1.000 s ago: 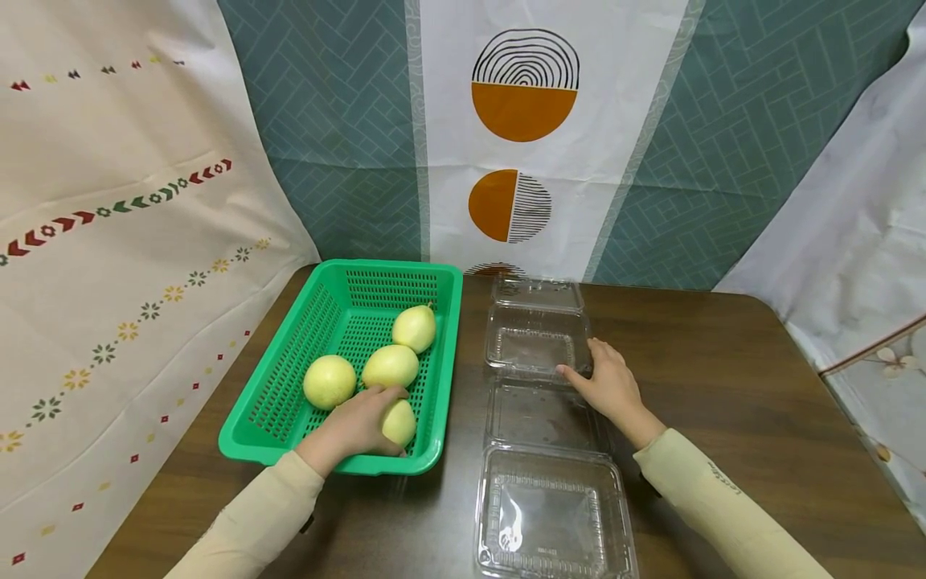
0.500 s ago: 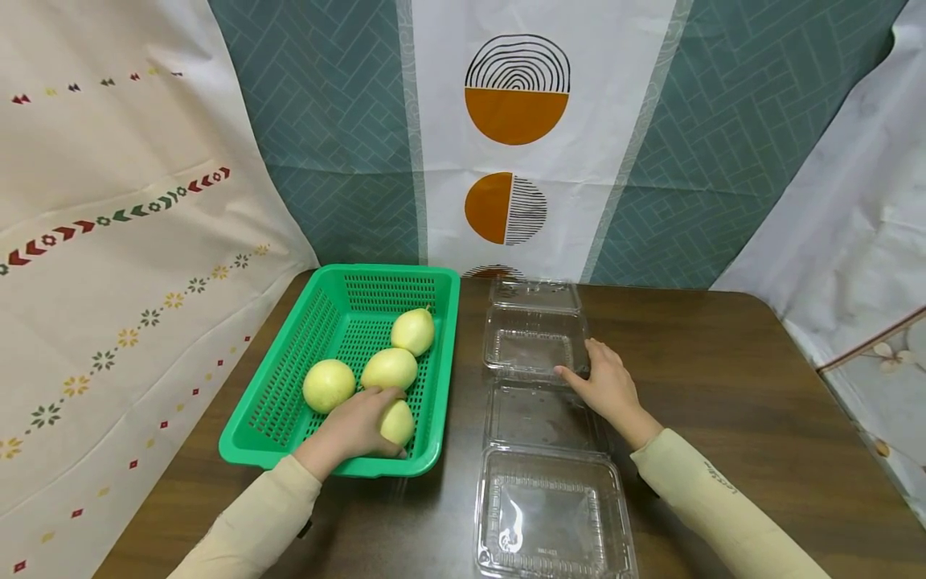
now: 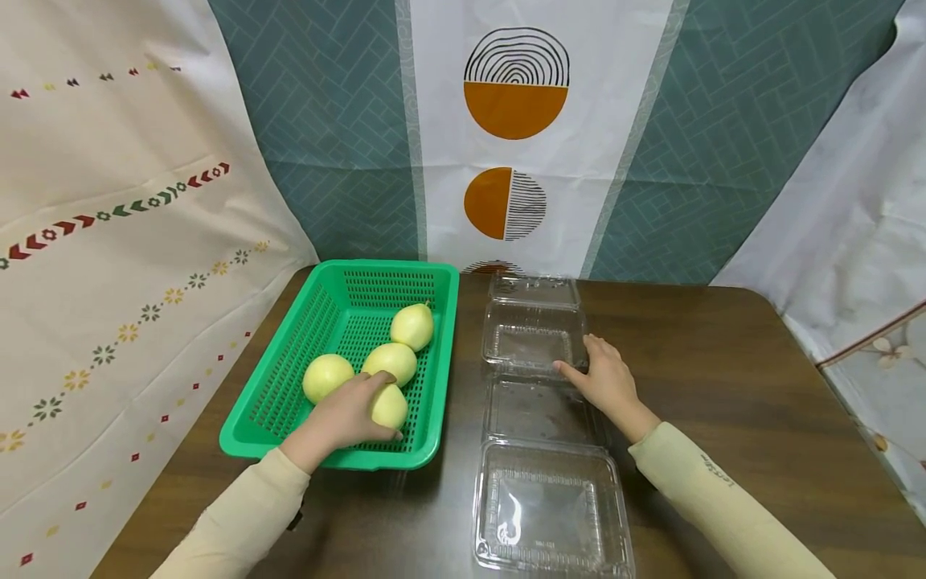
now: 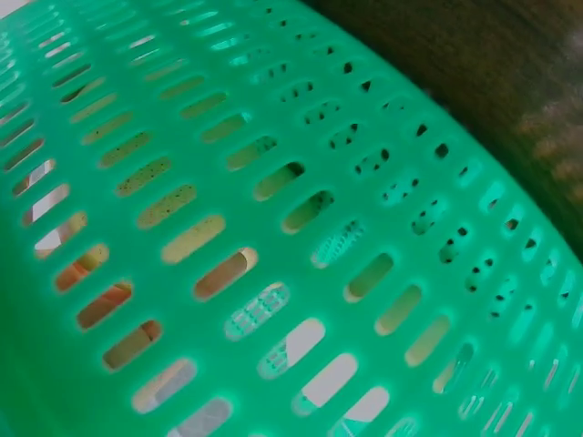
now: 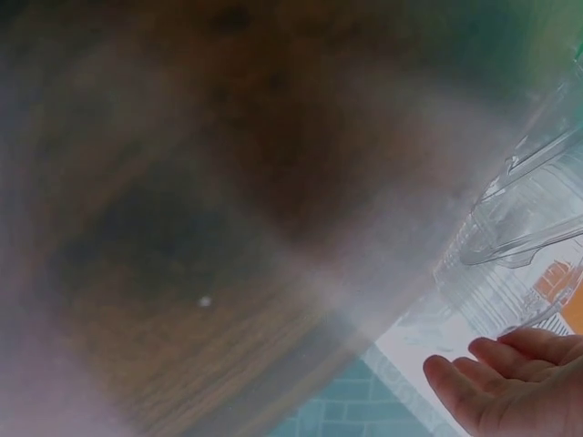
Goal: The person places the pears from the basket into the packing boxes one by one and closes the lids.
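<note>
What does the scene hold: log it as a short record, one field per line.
Left hand: grips the nearest yellow fruit
Right hand: at the far container's front right corner
Basket: green, slotted, left on the table
Other fruit: three, yellow, in the basket
Near container: clear plastic, open, empty

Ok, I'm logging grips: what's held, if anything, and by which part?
Left hand: the nearest pear, across its sides. Right hand: at the far clear container, no grip visible.
</note>
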A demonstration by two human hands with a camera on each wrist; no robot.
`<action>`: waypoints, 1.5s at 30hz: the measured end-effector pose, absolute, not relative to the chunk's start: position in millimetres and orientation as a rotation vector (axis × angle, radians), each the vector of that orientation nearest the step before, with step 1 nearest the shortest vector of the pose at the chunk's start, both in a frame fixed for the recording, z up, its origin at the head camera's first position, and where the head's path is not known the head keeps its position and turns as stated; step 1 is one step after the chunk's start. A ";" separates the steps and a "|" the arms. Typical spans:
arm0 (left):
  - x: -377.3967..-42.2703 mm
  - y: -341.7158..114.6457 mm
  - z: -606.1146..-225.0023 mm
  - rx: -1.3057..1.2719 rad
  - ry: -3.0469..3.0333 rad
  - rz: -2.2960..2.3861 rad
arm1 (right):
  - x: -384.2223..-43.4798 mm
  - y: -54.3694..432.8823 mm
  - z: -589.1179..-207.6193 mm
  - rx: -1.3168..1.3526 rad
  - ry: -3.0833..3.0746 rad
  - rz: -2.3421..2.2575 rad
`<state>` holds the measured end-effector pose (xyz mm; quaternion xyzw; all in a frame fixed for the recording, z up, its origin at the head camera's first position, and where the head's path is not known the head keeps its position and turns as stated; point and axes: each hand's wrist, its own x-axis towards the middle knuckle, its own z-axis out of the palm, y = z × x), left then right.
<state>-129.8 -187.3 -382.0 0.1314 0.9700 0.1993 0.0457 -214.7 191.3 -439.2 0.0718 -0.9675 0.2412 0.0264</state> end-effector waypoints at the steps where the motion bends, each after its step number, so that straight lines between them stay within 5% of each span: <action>1: -130.4 -187.3 -380.4 0.407 2.968 0.609 | -215.4 191.5 -438.4 0.220 -2.986 0.743; 45: -160.4 -166.6 -314.8 0.314 3.096 0.820 | -214.0 194.3 -442.8 0.252 -2.962 0.720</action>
